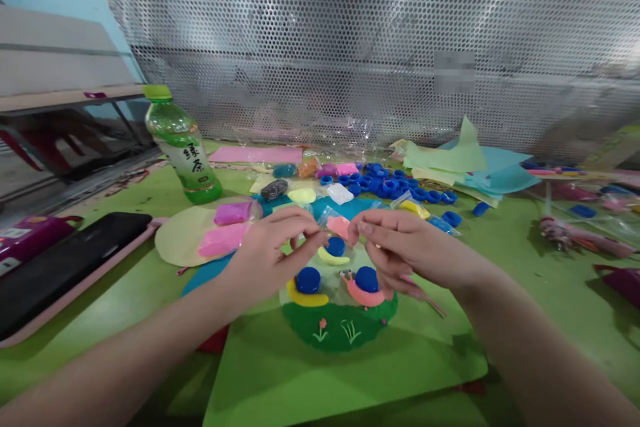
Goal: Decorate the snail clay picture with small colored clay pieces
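Both of my hands hover over a round clay picture (335, 327) of snails on a green mat (320, 387). My left hand (280, 247) is closed in a pinch at the picture's upper left; what its fingertips hold is too small to name. Opposite it, my right hand (400, 240) has its thumb and index finger together, while its lower fingers hold a thin pink stick (434, 301). Below them are a yellow snail (313, 299) and a pink snail (365, 295) with eyes, each with a blue cap as shell. A pale yellow body (334, 257) lies beside another blue cap (335, 247).
Behind the picture are several blue bottle caps (385, 183) and clay packets, including a white one (340, 193). A green tea bottle (183, 147) and a phone (65, 267) stand and lie at left. Coloured paper (505, 170) sits at back right, before a perforated metal panel (310, 33).
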`<state>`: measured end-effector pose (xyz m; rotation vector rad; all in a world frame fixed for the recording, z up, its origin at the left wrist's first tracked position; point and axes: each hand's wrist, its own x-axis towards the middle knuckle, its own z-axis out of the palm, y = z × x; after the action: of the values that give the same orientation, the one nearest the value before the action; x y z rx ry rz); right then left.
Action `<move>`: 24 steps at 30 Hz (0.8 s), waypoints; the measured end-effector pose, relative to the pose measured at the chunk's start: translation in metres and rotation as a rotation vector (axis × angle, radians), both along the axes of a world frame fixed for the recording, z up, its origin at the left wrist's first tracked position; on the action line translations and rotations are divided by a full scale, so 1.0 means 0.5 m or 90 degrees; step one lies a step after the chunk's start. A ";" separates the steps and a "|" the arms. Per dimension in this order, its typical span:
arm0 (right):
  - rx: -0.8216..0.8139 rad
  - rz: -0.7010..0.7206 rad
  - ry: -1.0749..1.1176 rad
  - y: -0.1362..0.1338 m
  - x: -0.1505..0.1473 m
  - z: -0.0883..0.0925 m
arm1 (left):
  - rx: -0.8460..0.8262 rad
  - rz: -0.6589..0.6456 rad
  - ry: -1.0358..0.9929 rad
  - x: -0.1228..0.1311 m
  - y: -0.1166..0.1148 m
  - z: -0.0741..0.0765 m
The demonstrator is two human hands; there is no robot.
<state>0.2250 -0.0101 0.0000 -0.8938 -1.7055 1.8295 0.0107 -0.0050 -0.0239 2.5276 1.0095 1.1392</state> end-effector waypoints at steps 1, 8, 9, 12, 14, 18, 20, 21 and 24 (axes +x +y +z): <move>0.006 -0.025 -0.008 0.000 -0.002 0.000 | -0.008 0.000 0.007 0.000 -0.001 0.001; 0.046 -0.080 -0.114 -0.003 -0.008 0.008 | 0.030 -0.003 0.010 0.002 -0.003 -0.001; 0.069 -0.080 -0.133 -0.003 -0.009 0.009 | 0.042 -0.001 0.004 0.001 -0.002 -0.002; 0.128 -0.077 -0.145 -0.002 -0.009 0.008 | 0.076 -0.007 -0.018 -0.003 0.002 -0.004; 0.151 -0.078 -0.124 0.001 -0.008 0.005 | 0.092 -0.011 -0.034 -0.004 0.002 -0.004; 0.137 -0.083 -0.070 0.003 -0.008 0.000 | 0.117 -0.018 -0.050 -0.004 0.001 -0.001; 0.125 -0.098 -0.047 0.001 -0.010 -0.001 | 0.139 -0.026 -0.050 -0.004 0.001 -0.001; 0.123 -0.103 -0.039 -0.001 -0.012 -0.001 | 0.150 -0.031 -0.050 -0.004 0.001 -0.001; 0.117 -0.105 -0.032 -0.005 -0.015 -0.001 | 0.170 -0.042 -0.055 -0.004 0.002 -0.001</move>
<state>0.2176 -0.0126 -0.0005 -0.9783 -1.7416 1.5291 0.0086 -0.0040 -0.0245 2.6605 0.7933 1.4351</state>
